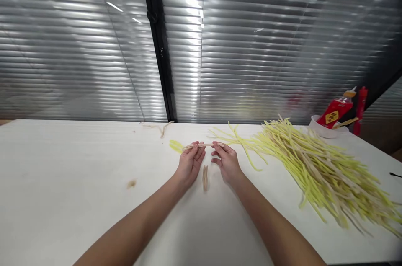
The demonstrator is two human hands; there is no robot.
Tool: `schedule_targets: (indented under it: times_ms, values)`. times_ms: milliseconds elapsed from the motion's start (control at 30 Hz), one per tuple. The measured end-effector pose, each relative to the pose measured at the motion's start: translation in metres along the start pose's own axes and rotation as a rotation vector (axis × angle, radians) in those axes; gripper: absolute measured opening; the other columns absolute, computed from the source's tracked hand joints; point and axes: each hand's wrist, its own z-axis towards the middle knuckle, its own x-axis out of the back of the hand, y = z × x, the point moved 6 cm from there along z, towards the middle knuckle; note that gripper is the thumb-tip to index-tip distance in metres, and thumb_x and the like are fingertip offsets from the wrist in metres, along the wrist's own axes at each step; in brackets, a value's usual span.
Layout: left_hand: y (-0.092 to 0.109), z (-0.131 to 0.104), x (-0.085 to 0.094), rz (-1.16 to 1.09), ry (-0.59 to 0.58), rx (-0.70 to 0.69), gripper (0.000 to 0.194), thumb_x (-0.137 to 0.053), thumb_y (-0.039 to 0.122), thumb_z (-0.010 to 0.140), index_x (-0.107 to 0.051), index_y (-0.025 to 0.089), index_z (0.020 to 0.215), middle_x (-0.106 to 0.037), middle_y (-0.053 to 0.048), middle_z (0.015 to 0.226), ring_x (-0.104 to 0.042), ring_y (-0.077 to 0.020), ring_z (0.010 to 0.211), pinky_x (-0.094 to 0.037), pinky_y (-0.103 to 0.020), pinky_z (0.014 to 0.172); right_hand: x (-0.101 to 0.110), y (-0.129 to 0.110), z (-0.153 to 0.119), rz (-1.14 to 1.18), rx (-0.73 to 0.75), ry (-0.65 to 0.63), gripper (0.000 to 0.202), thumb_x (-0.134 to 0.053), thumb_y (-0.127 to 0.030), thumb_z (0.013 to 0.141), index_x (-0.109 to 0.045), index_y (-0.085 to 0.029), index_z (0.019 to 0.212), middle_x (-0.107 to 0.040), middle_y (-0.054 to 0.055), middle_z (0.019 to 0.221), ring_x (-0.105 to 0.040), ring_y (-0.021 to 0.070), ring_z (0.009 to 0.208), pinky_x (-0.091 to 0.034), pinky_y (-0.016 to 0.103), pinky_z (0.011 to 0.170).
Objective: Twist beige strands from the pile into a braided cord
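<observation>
Between my two hands stretches a beige pipe cleaner [207, 145], held roughly level above the table. My left hand [190, 161] pinches its left part, where more than one strand seems to lie together. Thumb and forefinger of my right hand [227, 160] close on the right end, the other fingers loosely curled. Just below and between the hands lies a short folded beige pipe cleaner piece [205, 178]. A looped yellow pipe cleaner piece [176, 145] rests behind my left hand, partly hidden by it.
A large heap of yellow and beige pipe cleaners [326, 169] spreads over the right of the white table [78, 199]. Behind it stands a white bowl [323, 131] with a red glue bottle [336, 112]. Thin beige strands [163, 130] lie near the back edge, against window blinds.
</observation>
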Motion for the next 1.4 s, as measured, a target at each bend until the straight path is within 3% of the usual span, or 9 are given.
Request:
schedule_targets:
  times_ms: [367, 467, 533, 667, 767, 933, 1100, 1300, 1400]
  values:
    - [0.009, -0.007, -0.012, 0.064, -0.111, 0.071, 0.014, -0.057, 0.012, 0.081, -0.058, 0.019, 0.093, -0.067, -0.002, 0.1, -0.065, -0.0102, 0.09, -0.046, -0.028, 0.092, -0.003, 0.008, -0.001, 0.214, -0.123, 0.02, 0.03, -0.08, -0.032, 0.058, -0.069, -0.022, 0.084, -0.066, 0.0, 0.086, -0.052, 0.0058, 0.056, -0.046, 0.019, 0.047]
    - [0.024, -0.007, -0.02, 0.468, -0.322, -0.003, 0.029, -0.06, 0.019, 0.079, -0.056, 0.019, 0.108, -0.063, -0.007, 0.113, -0.061, -0.0185, 0.102, -0.043, -0.036, 0.097, 0.007, 0.0, 0.004, 0.227, -0.127, 0.06, 0.031, -0.081, -0.031, 0.057, -0.069, -0.022, 0.085, -0.067, -0.001, 0.084, -0.05, 0.005, 0.053, -0.044, 0.018, 0.045]
    - [0.041, -0.005, -0.019, 0.848, -0.422, -0.191, 0.036, -0.057, 0.021, 0.08, -0.054, 0.02, 0.116, -0.061, -0.009, 0.117, -0.058, -0.0227, 0.107, -0.041, -0.041, 0.098, 0.015, -0.005, 0.009, 0.24, -0.13, 0.084, 0.032, -0.081, -0.03, 0.056, -0.069, -0.023, 0.085, -0.067, -0.002, 0.083, -0.05, 0.0052, 0.052, -0.043, 0.018, 0.045]
    - [0.073, -0.001, -0.006, 1.608, -0.443, -0.634, 0.047, -0.046, 0.008, 0.074, -0.056, 0.02, 0.119, -0.058, -0.009, 0.121, -0.049, -0.026, 0.116, -0.034, -0.046, 0.102, 0.024, -0.009, 0.015, 0.247, -0.114, 0.11, 0.03, -0.08, -0.031, 0.057, -0.069, -0.024, 0.084, -0.067, -0.002, 0.083, -0.05, 0.0055, 0.052, -0.043, 0.019, 0.045]
    - [0.081, 0.004, 0.007, 1.869, -0.403, -0.718, 0.057, -0.043, 0.004, 0.068, -0.053, 0.016, 0.122, -0.055, -0.011, 0.125, -0.046, -0.0257, 0.119, -0.035, -0.044, 0.102, 0.024, -0.007, 0.014, 0.198, -0.095, 0.102, 0.03, -0.08, -0.032, 0.056, -0.07, -0.023, 0.083, -0.066, -0.001, 0.084, -0.05, 0.0053, 0.053, -0.043, 0.019, 0.045]
    - [0.077, 0.001, 0.007, 1.859, -0.361, -0.685, 0.048, -0.041, 0.015, 0.078, -0.051, 0.018, 0.125, -0.054, -0.009, 0.127, -0.046, -0.0234, 0.119, -0.035, -0.043, 0.103, 0.02, -0.009, 0.012, 0.048, 0.011, 0.049, 0.032, -0.079, -0.037, 0.057, -0.07, -0.022, 0.084, -0.064, 0.001, 0.086, -0.05, 0.0065, 0.055, -0.042, 0.018, 0.045]
    - [0.055, -0.014, -0.01, 1.715, -0.458, -0.58, 0.04, -0.039, 0.038, 0.088, -0.054, 0.022, 0.122, -0.056, -0.006, 0.126, -0.048, -0.0229, 0.117, -0.035, -0.039, 0.101, 0.01, -0.01, 0.011, -0.086, 0.064, -0.074, 0.03, -0.076, -0.039, 0.059, -0.07, -0.02, 0.081, -0.063, 0.002, 0.081, -0.049, 0.0072, 0.055, -0.041, 0.018, 0.043]
    - [0.036, -0.02, -0.024, 1.596, -0.525, -0.466, 0.039, -0.042, 0.044, 0.087, -0.07, 0.017, 0.084, -0.07, -0.003, 0.079, -0.061, -0.0182, 0.076, -0.045, -0.028, 0.073, 0.0, -0.009, 0.006, -0.102, 0.094, -0.146, 0.028, -0.074, -0.038, 0.062, -0.07, -0.019, 0.083, -0.057, -0.001, 0.065, -0.047, 0.0078, 0.053, -0.042, 0.02, 0.045]
    - [0.045, -0.017, -0.024, 1.596, -0.537, -0.511, 0.038, -0.039, 0.04, 0.088, -0.07, 0.017, 0.086, -0.07, -0.004, 0.086, -0.062, -0.0192, 0.082, -0.045, -0.029, 0.079, 0.002, -0.01, 0.006, -0.059, 0.11, -0.105, 0.027, -0.074, -0.038, 0.063, -0.068, -0.019, 0.079, -0.059, -0.001, 0.07, -0.046, 0.0064, 0.05, -0.042, 0.02, 0.045]
